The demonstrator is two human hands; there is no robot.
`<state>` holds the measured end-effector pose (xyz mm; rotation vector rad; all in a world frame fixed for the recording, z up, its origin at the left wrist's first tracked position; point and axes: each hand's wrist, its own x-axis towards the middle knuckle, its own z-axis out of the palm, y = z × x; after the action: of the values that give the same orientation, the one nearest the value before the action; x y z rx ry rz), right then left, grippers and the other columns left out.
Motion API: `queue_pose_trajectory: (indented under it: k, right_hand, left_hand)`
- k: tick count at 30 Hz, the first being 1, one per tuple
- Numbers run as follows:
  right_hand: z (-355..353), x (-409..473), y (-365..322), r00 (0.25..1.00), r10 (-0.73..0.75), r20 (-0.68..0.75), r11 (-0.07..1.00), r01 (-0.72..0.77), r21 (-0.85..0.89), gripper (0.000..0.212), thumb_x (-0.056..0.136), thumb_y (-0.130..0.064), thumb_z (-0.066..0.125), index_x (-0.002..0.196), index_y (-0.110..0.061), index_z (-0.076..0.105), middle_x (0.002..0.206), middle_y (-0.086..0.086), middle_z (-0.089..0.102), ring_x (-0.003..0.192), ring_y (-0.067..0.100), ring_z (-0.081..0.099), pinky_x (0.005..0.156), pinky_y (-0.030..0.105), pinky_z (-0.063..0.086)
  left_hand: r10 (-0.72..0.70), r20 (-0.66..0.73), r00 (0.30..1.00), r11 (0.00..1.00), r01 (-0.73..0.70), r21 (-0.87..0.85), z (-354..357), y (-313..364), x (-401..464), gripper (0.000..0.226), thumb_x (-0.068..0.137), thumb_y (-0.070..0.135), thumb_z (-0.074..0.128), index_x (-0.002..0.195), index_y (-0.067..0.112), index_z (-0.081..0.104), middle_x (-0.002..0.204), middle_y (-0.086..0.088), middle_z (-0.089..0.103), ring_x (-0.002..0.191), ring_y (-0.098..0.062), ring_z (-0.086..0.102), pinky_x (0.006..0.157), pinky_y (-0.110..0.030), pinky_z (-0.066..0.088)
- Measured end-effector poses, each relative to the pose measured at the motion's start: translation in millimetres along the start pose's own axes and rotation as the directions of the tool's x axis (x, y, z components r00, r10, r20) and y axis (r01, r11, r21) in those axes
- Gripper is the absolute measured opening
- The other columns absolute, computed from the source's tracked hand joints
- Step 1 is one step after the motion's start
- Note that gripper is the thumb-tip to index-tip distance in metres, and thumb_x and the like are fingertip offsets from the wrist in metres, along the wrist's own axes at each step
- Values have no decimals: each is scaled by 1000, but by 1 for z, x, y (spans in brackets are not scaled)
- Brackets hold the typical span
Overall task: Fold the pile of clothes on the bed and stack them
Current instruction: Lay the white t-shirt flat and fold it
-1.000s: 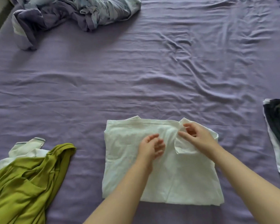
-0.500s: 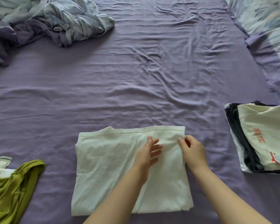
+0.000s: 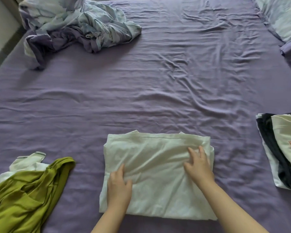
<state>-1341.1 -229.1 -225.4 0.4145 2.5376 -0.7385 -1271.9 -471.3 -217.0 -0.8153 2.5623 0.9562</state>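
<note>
A white garment (image 3: pixel 156 174), folded into a rough rectangle, lies on the purple bed sheet (image 3: pixel 141 98) right in front of me. My left hand (image 3: pixel 118 187) lies flat on its lower left part, fingers straight. My right hand (image 3: pixel 198 167) presses flat on its upper right part with fingers spread. At the right edge sits a stack of folded clothes (image 3: pixel 282 152), a cream shirt with red print on top of dark and white pieces. An unfolded olive-green garment (image 3: pixel 23 192) lies at the lower left over a white piece with a striped collar (image 3: pixel 27 161).
A crumpled floral and purple blanket (image 3: pixel 74 29) fills the far left corner. A pillow (image 3: pixel 282 19) in matching fabric lies at the far right. The bed's left edge (image 3: pixel 0 64) runs along a wall.
Both hands left the shirt's top right corner, where the sleeve was tucked in. My left hand slid to the lower left and my right hand now presses flat.
</note>
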Motion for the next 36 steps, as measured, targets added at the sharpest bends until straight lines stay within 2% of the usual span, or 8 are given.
queue_pose_trajectory:
  k: [5, 9, 12, 15, 21, 26, 31, 36]
  right_hand:
    - [16, -12, -49, 982, -190, 16, 950, 188, -248, 58, 92, -23, 49, 146, -29, 30, 156, 2, 18, 137, 27, 21, 110, 38, 28]
    - [50, -24, -106, 897, -421, 131, 896, 434, -89, 51, 91, -11, 52, 141, -18, 43, 142, 5, 44, 128, 22, 39, 106, 23, 26]
    - [77, -35, -153, 856, -486, 176, 874, 471, 119, 41, 91, -12, 58, 132, -14, 53, 125, 7, 57, 106, 18, 57, 92, 17, 36]
    - [106, -37, -190, 863, -470, 185, 880, 442, 175, 44, 90, -17, 62, 133, -12, 51, 125, 8, 57, 110, 21, 56, 95, 23, 39]
    - [143, -28, -232, 966, -235, 106, 971, 239, -30, 59, 83, -44, 66, 127, -11, 44, 129, 9, 46, 122, 29, 41, 96, 38, 39]
    - [141, -22, -236, 963, -255, 90, 941, 268, -208, 35, 88, -24, 57, 118, -9, 46, 125, 10, 49, 117, 31, 46, 86, 37, 43]
    - [97, -17, -206, 970, -243, 22, 948, 233, 217, 8, 83, -10, 54, 75, -10, 54, 74, 3, 57, 79, 26, 55, 68, 32, 36]
    - [45, -25, -156, 987, -126, 95, 738, 30, 674, 24, 84, 1, 54, 105, -8, 60, 90, 7, 62, 79, 19, 60, 71, 38, 55]
  left_hand:
    - [-179, -91, 980, 961, 194, 199, -34, -36, -1, 70, 82, 28, 65, 144, 21, 34, 138, -8, 41, 127, -27, 36, 103, -32, 29]
    - [-370, 42, 928, 913, 372, -168, -49, -58, -1, 57, 82, 31, 71, 131, 10, 50, 115, -8, 61, 111, -27, 57, 91, -33, 46]
    - [-415, 223, 882, 734, 469, -492, -53, -70, -3, 32, 84, 19, 72, 107, -1, 64, 100, -14, 71, 92, -26, 65, 81, -36, 54]
    - [-373, 378, 847, 545, 530, -650, -57, -78, -10, 13, 86, 11, 68, 91, -1, 69, 76, -9, 74, 64, -15, 65, 51, -20, 48]
    - [-315, 528, 789, 201, 599, -775, -63, -84, -16, 11, 85, 5, 66, 94, -2, 65, 79, -12, 71, 67, -18, 64, 54, -22, 52]
    - [-209, 550, 808, 225, 587, -777, -74, -86, -22, 10, 83, 6, 66, 92, 6, 69, 79, -6, 72, 64, -10, 64, 57, -21, 46]
    - [-65, 566, 822, 270, 561, -783, -81, -72, -33, 14, 79, 8, 67, 91, 8, 73, 81, -6, 73, 63, -9, 66, 54, -19, 51]
    - [61, 569, 820, 328, 522, -787, -64, -30, -52, 19, 72, 8, 71, 90, 6, 75, 88, -11, 73, 70, -15, 68, 58, -23, 54]
